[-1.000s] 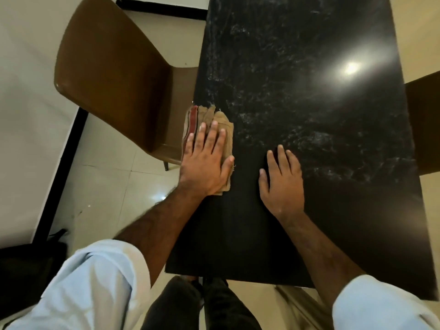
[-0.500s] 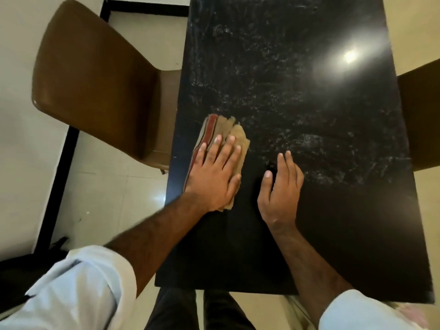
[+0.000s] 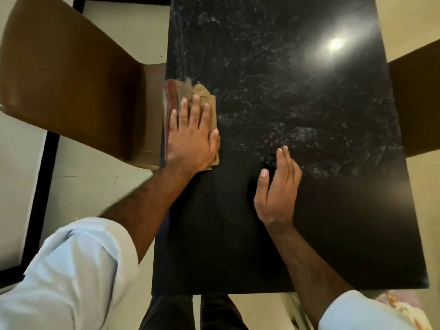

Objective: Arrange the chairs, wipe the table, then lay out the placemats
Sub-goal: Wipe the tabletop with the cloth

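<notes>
Left of the table, chair: brown (image 3: 71,75), curved glossy backrest, seat tucked partly beneath the table's left edge.
Left sleeve: pale blue (image 3: 71,275), rolled above the forearm, off the table's near-left corner.
Cloth: tan-brown rag (image 3: 204,96), folded, frayed at the far end, dull red stripe along its left side; lying flat at the table's left edge, slightly overhanging it.
Left hand (image 3: 192,139): spread flat, palm down, fingers extended and pressed onto the cloth; pressing rather than gripping, nothing clasped.
Table: black stone-look top (image 3: 297,91), glossy, streaky grey smears across the far half, darker and cleaner across the near half, bright lamp glare toward the far right.
Right hand (image 3: 278,186): open, fingers straight and close together, tilted on its outer edge near the table's middle, thumb raised, holding nothing.
Right of the table, second chair: brown (image 3: 416,98), only an edge visible, close against the table's right side.
</notes>
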A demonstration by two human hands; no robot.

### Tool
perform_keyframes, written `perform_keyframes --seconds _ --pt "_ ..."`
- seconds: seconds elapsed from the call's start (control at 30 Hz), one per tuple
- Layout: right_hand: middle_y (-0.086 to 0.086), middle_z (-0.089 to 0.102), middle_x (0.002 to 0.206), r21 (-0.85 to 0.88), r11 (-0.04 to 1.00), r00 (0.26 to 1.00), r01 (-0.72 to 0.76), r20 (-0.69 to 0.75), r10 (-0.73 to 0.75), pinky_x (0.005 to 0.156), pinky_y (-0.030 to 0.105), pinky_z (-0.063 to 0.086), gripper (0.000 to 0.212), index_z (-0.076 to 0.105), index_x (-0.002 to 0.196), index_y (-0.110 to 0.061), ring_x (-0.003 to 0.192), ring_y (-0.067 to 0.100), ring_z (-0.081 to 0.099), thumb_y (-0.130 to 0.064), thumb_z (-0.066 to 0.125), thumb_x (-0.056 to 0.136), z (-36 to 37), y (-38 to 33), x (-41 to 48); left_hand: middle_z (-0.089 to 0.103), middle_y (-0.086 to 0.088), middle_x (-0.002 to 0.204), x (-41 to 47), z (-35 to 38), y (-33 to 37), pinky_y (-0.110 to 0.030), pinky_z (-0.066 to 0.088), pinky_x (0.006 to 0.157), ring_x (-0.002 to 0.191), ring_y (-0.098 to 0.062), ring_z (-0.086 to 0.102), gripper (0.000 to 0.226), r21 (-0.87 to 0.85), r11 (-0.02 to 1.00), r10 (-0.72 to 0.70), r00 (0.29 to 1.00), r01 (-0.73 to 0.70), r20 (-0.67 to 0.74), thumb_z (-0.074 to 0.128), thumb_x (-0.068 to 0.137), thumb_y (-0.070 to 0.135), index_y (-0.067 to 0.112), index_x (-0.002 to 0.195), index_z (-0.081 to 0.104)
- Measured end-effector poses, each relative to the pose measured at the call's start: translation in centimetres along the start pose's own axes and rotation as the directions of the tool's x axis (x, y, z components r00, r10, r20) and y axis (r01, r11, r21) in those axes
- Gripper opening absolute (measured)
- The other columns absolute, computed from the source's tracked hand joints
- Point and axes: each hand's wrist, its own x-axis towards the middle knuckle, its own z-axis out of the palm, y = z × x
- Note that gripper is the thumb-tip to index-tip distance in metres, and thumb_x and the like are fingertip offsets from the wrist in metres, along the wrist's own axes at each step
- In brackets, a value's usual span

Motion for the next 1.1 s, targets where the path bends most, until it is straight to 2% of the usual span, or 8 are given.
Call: perform_keyframes --seconds 0.13,0.23,0.47,0.7,0.87,1.0,1.07,1.1 --pt "0.023 0.042 0.173 0.026 1.000 0.999 0.012 -0.035 -0.011 0.130 0.056 0.034 0.062 0.043 0.163 0.009 0.161 0.037 0.039 -0.032 0.040 0.116 -0.1 0.3 0.0 -0.015 -0.012 0.184 -3.1 0.8 5.0 -0.061 0.006 0.137 0.171 -0.036 -0.012 0.077 0.000 0.971 0.238 0.970 -0.238 0.055 0.012 0.114 0.058 0.018 0.177 -0.004" --pt "0.023 0.041 0.173 0.045 0.999 0.999 -0.008 -0.046 0.010 0.129 0.057 0.035 0.063 0.041 0.163 0.009 0.160 0.038 0.040 -0.031 0.040 0.116 -0.2 0.4 0.1 -0.023 -0.007 0.183 -7.5 1.6 4.8 -0.060 0.004 0.137 0.170 -0.032 -0.019 0.077 0.021 0.945 0.322 0.939 -0.327 0.121 0.012 0.114 0.060 0.021 0.176 -0.010" --pt "0.022 0.042 0.173 0.071 0.997 0.999 -0.030 -0.040 0.033 0.130 0.056 0.034 0.063 0.043 0.163 0.008 0.161 0.037 0.039 -0.033 0.040 0.116 -0.3 0.1 0.1 -0.022 -0.003 0.184 -8.6 1.6 -2.4 -0.059 0.002 0.138 0.171 -0.032 -0.016 0.078 0.047 0.988 0.143 0.986 -0.147 0.082 0.014 0.113 0.063 0.025 0.177 -0.011" --pt "0.023 0.042 0.172 0.075 0.997 0.998 -0.021 -0.056 0.025 0.130 0.055 0.035 0.063 0.043 0.163 0.009 0.160 0.035 0.039 -0.033 0.040 0.115 -0.4 0.1 0.0 -0.010 -0.009 0.186 -0.4 1.0 2.2 -0.062 0.003 0.137 0.171 -0.037 -0.008 0.077 -0.020 1.000 0.007 1.000 -0.007 -0.005 0.012 0.113 0.061 0.022 0.177 -0.003" --pt "0.023 0.044 0.171 0.127 0.992 0.993 -0.015 -0.115 0.029 0.126 0.060 0.038 0.063 0.043 0.162 0.011 0.159 0.035 0.042 -0.029 0.040 0.114 -0.4 0.4 0.0 -0.007 -0.013 0.186 -0.4 1.4 9.2 -0.064 0.008 0.136 0.171 -0.039 -0.004 0.076 -0.005 0.977 0.211 0.977 -0.211 0.002 0.016 0.113 0.055 0.017 0.178 0.005" --pt "0.020 0.049 0.168 0.240 0.965 0.968 -0.107 -0.198 0.157 0.123 0.058 0.042 0.060 0.046 0.161 0.008 0.155 0.035 0.047 -0.028 0.039 0.114 -0.8 0.9 0.5 -0.016 -0.012 0.184 -4.2 2.6 11.7 -0.062 0.004 0.136 0.171 -0.037 -0.014 0.076 -0.041 0.944 0.331 0.940 -0.329 0.085 0.014 0.114 0.056 0.017 0.177 -0.002" --pt "0.018 0.051 0.166 0.238 0.962 0.961 -0.132 -0.208 0.183 0.123 0.057 0.043 0.057 0.048 0.161 0.005 0.153 0.033 0.049 -0.027 0.040 0.115 -1.3 0.7 1.1 -0.016 -0.008 0.185 -5.4 2.5 11.2 -0.061 0.003 0.137 0.171 -0.032 -0.016 0.076 -0.134 0.914 0.398 0.910 -0.382 0.117 0.018 0.115 0.056 0.019 0.177 -0.003" --pt "0.017 0.052 0.166 0.214 0.969 0.970 -0.122 -0.183 0.162 0.124 0.055 0.043 0.055 0.049 0.161 0.003 0.154 0.031 0.048 -0.026 0.041 0.115 -1.5 0.3 1.7 -0.014 -0.005 0.185 -5.5 1.8 10.5 -0.058 0.002 0.138 0.171 -0.029 -0.015 0.075 -0.266 0.886 0.421 0.900 -0.381 0.111 0.024 0.116 0.053 0.020 0.177 -0.003"
